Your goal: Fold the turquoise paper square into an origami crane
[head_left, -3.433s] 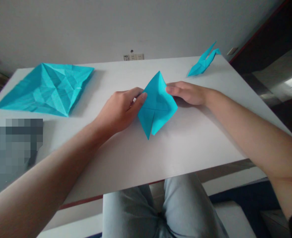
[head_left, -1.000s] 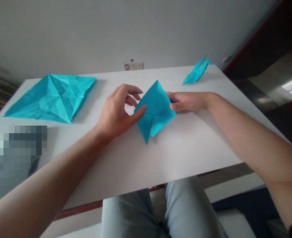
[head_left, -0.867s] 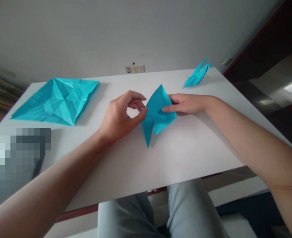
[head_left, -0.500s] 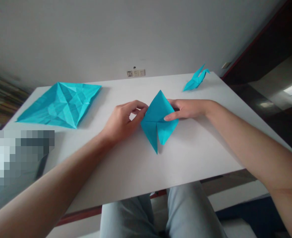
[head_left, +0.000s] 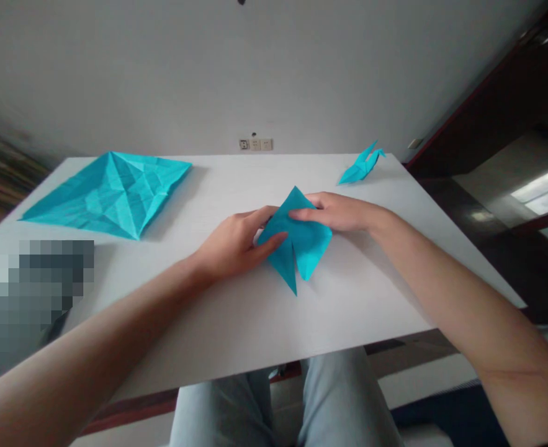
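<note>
A folded turquoise paper [head_left: 301, 245], diamond-shaped with a split lower point, lies in the middle of the white table [head_left: 236, 310]. My left hand [head_left: 236, 245] grips its left edge, thumb on top and fingers curled. My right hand [head_left: 336, 211] pinches the paper's upper part from the right, fingers pressed onto the top flap.
A large creased turquoise sheet [head_left: 108, 192] lies opened out at the table's far left. A small folded paper crane [head_left: 361, 166] stands at the far right corner. A blurred patch [head_left: 26, 298] covers the near left. Wall sockets [head_left: 255, 144] sit behind the table. My knees show below the front edge.
Both hands have closed in on the paper. The right hand moved up over its top corner, pressing the upper flap down, so the paper looks flatter and shorter than before.
</note>
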Action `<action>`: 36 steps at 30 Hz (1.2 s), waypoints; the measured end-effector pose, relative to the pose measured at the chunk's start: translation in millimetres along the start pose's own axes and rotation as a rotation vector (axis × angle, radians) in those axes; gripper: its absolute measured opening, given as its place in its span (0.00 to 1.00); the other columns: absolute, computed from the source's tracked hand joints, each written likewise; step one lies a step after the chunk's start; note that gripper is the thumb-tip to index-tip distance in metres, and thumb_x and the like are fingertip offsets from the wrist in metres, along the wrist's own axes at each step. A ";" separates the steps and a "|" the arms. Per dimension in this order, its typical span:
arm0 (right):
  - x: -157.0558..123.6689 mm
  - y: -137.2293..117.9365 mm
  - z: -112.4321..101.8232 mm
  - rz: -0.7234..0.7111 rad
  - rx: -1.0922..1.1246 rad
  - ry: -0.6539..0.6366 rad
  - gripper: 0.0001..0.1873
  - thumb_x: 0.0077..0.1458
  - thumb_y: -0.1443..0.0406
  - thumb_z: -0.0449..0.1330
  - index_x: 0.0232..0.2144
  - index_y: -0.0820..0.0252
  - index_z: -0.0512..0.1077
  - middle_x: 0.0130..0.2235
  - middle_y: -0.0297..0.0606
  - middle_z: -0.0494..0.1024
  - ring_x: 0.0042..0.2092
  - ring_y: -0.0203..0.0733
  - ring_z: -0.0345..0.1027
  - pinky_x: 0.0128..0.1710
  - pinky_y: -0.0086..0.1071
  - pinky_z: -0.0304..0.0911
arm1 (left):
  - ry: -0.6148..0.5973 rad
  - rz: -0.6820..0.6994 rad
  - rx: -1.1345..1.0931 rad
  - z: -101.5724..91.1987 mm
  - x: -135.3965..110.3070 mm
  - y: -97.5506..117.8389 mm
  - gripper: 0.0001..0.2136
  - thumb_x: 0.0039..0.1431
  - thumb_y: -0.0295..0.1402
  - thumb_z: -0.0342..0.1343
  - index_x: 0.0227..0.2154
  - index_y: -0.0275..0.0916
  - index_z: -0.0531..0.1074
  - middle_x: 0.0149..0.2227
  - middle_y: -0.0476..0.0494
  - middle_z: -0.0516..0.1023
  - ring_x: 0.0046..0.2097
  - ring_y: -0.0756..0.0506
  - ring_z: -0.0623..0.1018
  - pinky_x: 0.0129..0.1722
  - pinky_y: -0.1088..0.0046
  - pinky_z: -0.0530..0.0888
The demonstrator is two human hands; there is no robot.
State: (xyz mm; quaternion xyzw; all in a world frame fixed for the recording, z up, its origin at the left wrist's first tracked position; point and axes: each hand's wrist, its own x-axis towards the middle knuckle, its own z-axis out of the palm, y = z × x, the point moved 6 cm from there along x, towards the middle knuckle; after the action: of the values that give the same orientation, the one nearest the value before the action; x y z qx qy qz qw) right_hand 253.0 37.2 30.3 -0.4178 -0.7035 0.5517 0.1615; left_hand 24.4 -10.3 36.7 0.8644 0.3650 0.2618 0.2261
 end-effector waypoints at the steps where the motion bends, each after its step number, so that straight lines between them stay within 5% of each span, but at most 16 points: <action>1: 0.5 3.3 0.6 0.030 0.016 0.015 0.31 0.68 0.34 0.82 0.54 0.50 0.94 0.53 0.39 1.00 0.54 0.59 0.94 0.56 0.47 0.90 | -0.004 -0.012 0.017 1.2 -0.3 -0.2 0.20 0.83 0.52 0.60 0.60 0.42 0.83 0.48 0.36 0.95 0.43 0.35 0.94 0.44 0.60 0.83; 8: 3.3 10.4 -3.1 0.033 0.075 0.080 0.41 0.68 0.23 0.75 0.53 0.50 0.93 0.62 0.42 0.99 0.69 0.62 0.91 0.81 0.55 0.80 | 0.007 -0.019 -0.001 5.2 -0.3 -5.5 0.41 0.84 0.57 0.58 0.87 0.35 0.68 0.72 0.19 0.91 0.63 0.23 0.96 0.59 0.43 0.91; 15: -1.0 2.1 -3.3 0.035 -0.104 0.033 0.29 0.63 0.41 0.87 0.57 0.45 0.92 0.62 0.37 0.99 0.64 0.66 0.92 0.74 0.58 0.85 | -0.029 0.075 0.050 11.2 -2.6 -0.4 0.39 0.86 0.53 0.57 0.88 0.36 0.66 0.75 0.18 0.89 0.66 0.21 0.95 0.64 0.40 0.91; 21: 4.8 6.3 -5.7 0.060 -0.106 0.143 0.29 0.66 0.34 0.81 0.49 0.48 0.90 0.59 0.43 0.98 0.65 0.69 0.91 0.73 0.62 0.86 | -0.030 0.087 0.113 18.5 -3.3 -5.9 0.46 0.87 0.52 0.59 0.97 0.41 0.52 0.81 0.17 0.85 0.69 0.21 0.94 0.65 0.42 0.90; 25: 7.6 13.6 -11.6 0.057 -0.114 0.171 0.30 0.67 0.34 0.80 0.50 0.50 0.90 0.60 0.45 0.97 0.67 0.69 0.90 0.75 0.62 0.85 | -0.026 0.066 0.072 14.9 -0.9 -8.1 0.44 0.89 0.58 0.56 0.95 0.40 0.60 0.80 0.19 0.85 0.68 0.24 0.95 0.66 0.46 0.89; 30: 13.5 20.0 -16.3 -0.022 0.006 0.108 0.30 0.70 0.36 0.79 0.54 0.52 0.91 0.64 0.47 0.97 0.68 0.63 0.89 0.78 0.59 0.82 | -0.036 0.141 -0.041 13.4 1.9 -15.1 0.39 0.95 0.60 0.41 0.91 0.43 0.70 0.90 0.27 0.75 0.86 0.27 0.81 0.86 0.46 0.77; 36: 14.6 18.5 -12.0 -0.061 -0.058 0.002 0.30 0.67 0.40 0.83 0.57 0.50 0.84 0.65 0.43 0.94 0.69 0.62 0.86 0.80 0.60 0.79 | -0.090 0.085 0.150 33.4 -0.2 -33.6 0.44 0.95 0.63 0.36 0.98 0.41 0.55 0.97 0.26 0.57 0.96 0.23 0.62 0.93 0.31 0.60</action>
State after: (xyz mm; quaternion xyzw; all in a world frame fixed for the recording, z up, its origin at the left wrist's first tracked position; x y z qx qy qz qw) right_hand 260.1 56.9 14.1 -0.4011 -0.7316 0.5253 0.1668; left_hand 27.7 4.2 -8.3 0.9045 0.3360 0.2040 0.1653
